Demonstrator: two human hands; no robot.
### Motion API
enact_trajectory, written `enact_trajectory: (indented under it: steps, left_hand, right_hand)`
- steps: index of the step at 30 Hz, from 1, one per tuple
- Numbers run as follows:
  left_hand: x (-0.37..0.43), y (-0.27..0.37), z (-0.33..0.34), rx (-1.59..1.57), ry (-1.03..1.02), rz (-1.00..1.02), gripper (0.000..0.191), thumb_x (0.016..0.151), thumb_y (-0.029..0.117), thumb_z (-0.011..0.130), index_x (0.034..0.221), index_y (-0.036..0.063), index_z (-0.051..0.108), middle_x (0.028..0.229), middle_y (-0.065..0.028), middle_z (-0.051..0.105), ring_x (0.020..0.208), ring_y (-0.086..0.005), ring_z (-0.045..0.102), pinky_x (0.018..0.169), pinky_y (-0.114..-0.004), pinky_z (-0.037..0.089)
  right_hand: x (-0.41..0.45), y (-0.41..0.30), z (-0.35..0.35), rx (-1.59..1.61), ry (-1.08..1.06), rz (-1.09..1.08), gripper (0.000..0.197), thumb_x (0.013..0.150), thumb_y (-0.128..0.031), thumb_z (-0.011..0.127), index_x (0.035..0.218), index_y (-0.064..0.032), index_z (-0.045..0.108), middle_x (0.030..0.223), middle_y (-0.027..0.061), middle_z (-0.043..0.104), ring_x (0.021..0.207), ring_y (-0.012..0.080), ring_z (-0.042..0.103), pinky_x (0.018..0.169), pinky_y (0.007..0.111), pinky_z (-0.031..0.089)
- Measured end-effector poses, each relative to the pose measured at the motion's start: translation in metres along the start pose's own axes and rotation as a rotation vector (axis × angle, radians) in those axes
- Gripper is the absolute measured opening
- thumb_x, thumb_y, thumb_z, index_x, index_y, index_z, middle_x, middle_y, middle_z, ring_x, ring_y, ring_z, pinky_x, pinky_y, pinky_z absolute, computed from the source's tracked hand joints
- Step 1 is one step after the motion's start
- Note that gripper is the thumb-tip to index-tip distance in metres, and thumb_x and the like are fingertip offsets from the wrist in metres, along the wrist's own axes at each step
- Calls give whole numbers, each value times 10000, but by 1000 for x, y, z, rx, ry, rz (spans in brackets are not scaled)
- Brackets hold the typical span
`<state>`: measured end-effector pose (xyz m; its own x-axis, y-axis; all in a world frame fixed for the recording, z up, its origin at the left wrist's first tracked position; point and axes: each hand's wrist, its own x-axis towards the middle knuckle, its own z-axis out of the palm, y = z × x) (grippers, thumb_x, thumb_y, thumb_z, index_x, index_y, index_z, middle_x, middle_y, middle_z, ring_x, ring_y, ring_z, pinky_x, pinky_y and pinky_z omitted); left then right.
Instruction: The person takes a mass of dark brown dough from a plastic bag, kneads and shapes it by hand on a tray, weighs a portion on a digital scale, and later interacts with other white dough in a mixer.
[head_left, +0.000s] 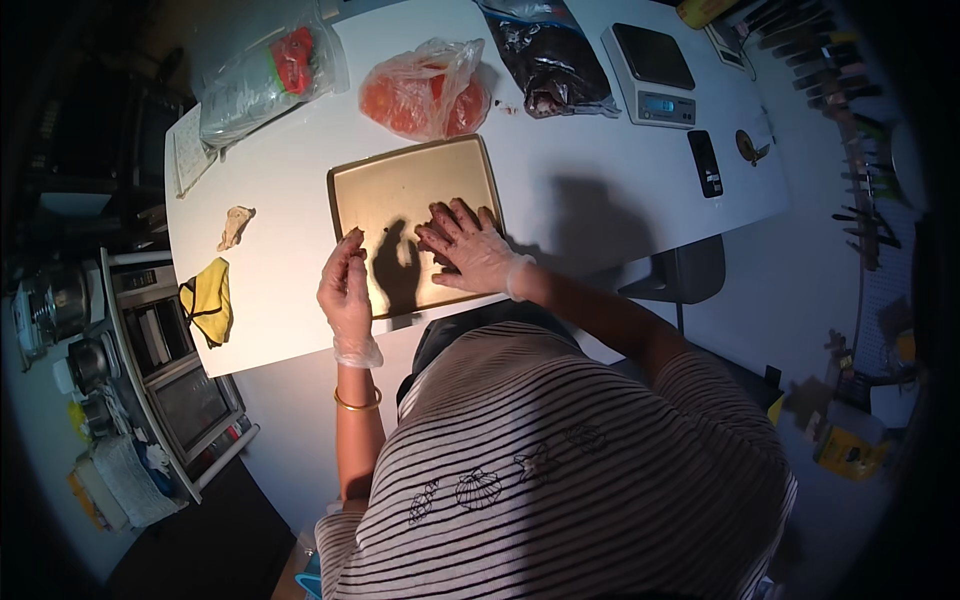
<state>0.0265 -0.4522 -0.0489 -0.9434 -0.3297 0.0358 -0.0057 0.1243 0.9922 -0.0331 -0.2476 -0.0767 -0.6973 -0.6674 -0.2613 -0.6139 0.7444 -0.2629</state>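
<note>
A shallow square baking tray (409, 161) with a gold-coloured inside lies at the table's front edge. My left hand (346, 296), in a clear glove, is raised over the tray's left edge with curled fingers; dark residue coats its fingertips, and nothing clear shows between them. My right hand (469, 251), also gloved and smeared with dark brown stuff, is over the tray's right part. Its fingers are spread above a dark lump (444, 261), mostly hidden beneath the palm; whether it is gripped cannot be told. Dark shadows fall across the tray.
Behind the tray are a clear bag of orange-red contents (424, 97), a zip bag of dark material (551, 67) and a digital scale (651, 71). A black phone (705, 163) lies at right. A yellow cloth (210, 304), a crumpled beige piece (236, 226) and a large plastic bag (247, 97) are at left.
</note>
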Motion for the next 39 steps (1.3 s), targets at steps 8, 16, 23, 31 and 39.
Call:
enact_trajectory:
  steps: [8,16,23,31,39]
  left_hand:
    - [-6,3,-2,47,0,80,257,928,35,516,1159,-33,605,1157,-132,631,1041,-200,605,909,-305,482]
    - [-4,-5,-2,-31,-6,-6,268,936,22,499,1178,-43,593,1168,-131,625,1047,-188,599,903,-306,483]
    - [-3,-10,-6,-36,-64,45,259,950,34,482,1169,-52,592,1173,-157,623,1044,-201,606,899,-314,482]
    - [4,1,14,-60,-119,80,248,949,28,479,1154,-51,593,1175,-155,622,1079,-212,594,904,-320,485]
    - [7,18,82,-67,-252,72,246,940,12,475,1144,-41,601,1177,-140,621,1076,-205,594,904,-317,492]
  right_hand:
    - [-22,2,0,-30,82,47,787,832,-641,451,1385,-83,412,1520,143,235,1417,392,95,1074,650,79]
    - [-8,1,-14,-74,260,50,618,811,-581,513,996,-21,698,1497,207,262,1401,440,111,1046,694,68]
    - [-13,-6,-14,-31,260,77,674,849,-619,451,1086,-30,677,1498,162,265,1407,408,113,1037,707,63]
    - [-39,13,-26,113,352,187,618,864,-610,454,1222,-131,613,1522,132,233,1419,368,120,1053,677,53]
    - [-116,91,-24,545,776,407,670,900,-328,554,1478,-148,267,1487,156,312,1375,322,278,1103,489,176]
